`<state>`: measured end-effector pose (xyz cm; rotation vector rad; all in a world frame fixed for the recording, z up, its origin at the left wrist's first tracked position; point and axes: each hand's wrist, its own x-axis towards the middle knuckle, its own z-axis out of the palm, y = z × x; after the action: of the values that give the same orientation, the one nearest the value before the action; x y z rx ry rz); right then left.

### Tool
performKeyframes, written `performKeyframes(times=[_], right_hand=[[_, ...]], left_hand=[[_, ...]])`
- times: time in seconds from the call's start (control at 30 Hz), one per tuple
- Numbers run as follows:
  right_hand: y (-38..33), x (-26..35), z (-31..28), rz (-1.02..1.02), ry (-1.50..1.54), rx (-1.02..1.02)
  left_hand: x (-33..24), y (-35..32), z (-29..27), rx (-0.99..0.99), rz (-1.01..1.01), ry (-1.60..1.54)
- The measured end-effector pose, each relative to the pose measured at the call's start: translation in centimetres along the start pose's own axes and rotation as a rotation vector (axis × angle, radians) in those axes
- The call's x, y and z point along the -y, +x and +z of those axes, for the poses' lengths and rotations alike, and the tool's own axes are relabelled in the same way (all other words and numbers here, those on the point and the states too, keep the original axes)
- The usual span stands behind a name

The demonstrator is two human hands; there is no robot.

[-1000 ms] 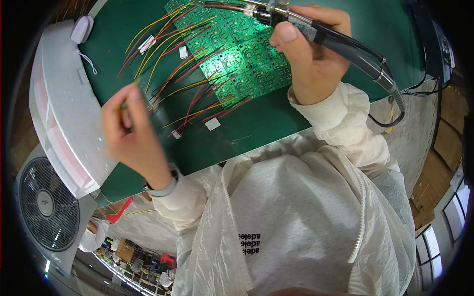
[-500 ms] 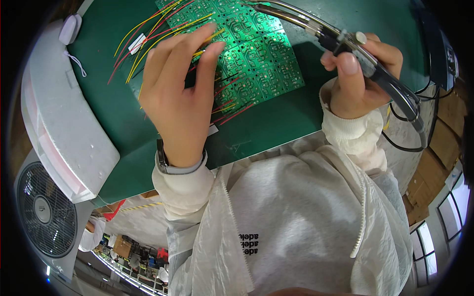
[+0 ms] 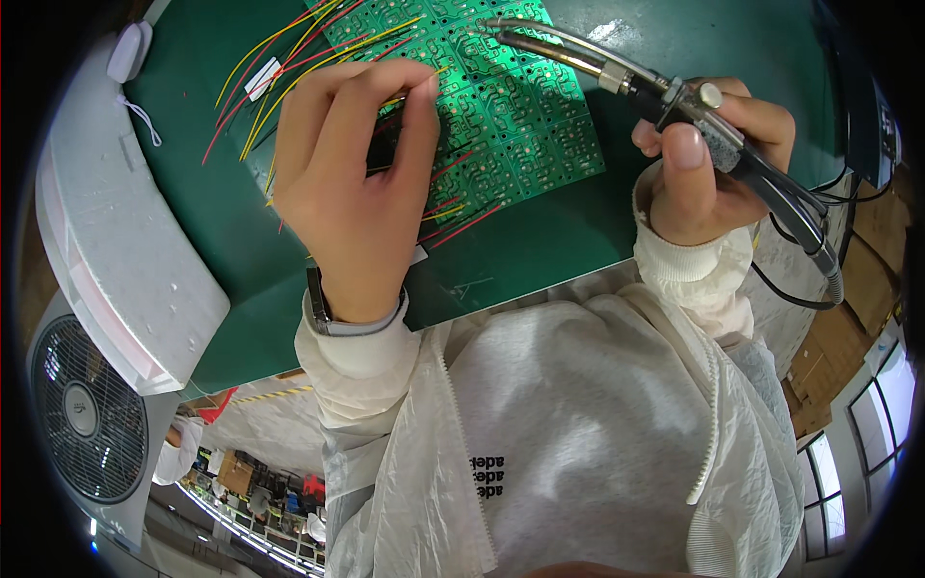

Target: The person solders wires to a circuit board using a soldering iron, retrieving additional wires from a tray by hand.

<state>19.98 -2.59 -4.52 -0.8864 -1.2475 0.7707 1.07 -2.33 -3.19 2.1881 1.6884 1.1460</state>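
A panel of green circuit boards (image 3: 525,106) lies on the green table. Red, yellow and black wires (image 3: 318,60) stick out over its left side and near edge. Above the panel's left part, my left hand (image 3: 361,159) pinches a yellow wire between thumb and forefinger, its tip showing just past the fingers. My right hand (image 3: 713,159) is wrapped round a soldering iron (image 3: 665,101) that has a thin metal tube running beside its barrel. The iron points left, its tip over the upper middle of the panel; I cannot tell whether it touches.
A white foam box (image 3: 125,222) stands along the table's left edge, with a small pale lilac object (image 3: 130,50) on its far end. A fan (image 3: 89,409) is below it at the left. Black cables (image 3: 795,299) hang at the right beside a dark device (image 3: 872,125).
My left thumb and forefinger have closed together on the yellow wire. The iron and my right hand have shifted slightly right and nearer to me. The panel appears slightly lower in view.
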Motion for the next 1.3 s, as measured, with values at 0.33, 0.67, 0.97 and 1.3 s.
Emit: performKeyframes(times=[0.33,0.67,0.97,1.3], right_hand=[[0.19,-0.24,-0.05,-0.084,-0.089,0.137],[-0.03,-0.16,0.25,-0.039,-0.102,0.128],[0.02,-0.32,0.28,-0.065,-0.117,0.137],[0.05,-0.26,0.36,-0.064,-0.131,0.143]], left_hand=[[0.25,0.17,0.02,0.048,0.0,-0.013],[0.36,0.33,-0.12,0.065,0.01,0.01],[0.33,0.32,-0.21,0.089,-0.01,0.017],[0.8,0.23,0.43,0.008,0.021,-0.035]])
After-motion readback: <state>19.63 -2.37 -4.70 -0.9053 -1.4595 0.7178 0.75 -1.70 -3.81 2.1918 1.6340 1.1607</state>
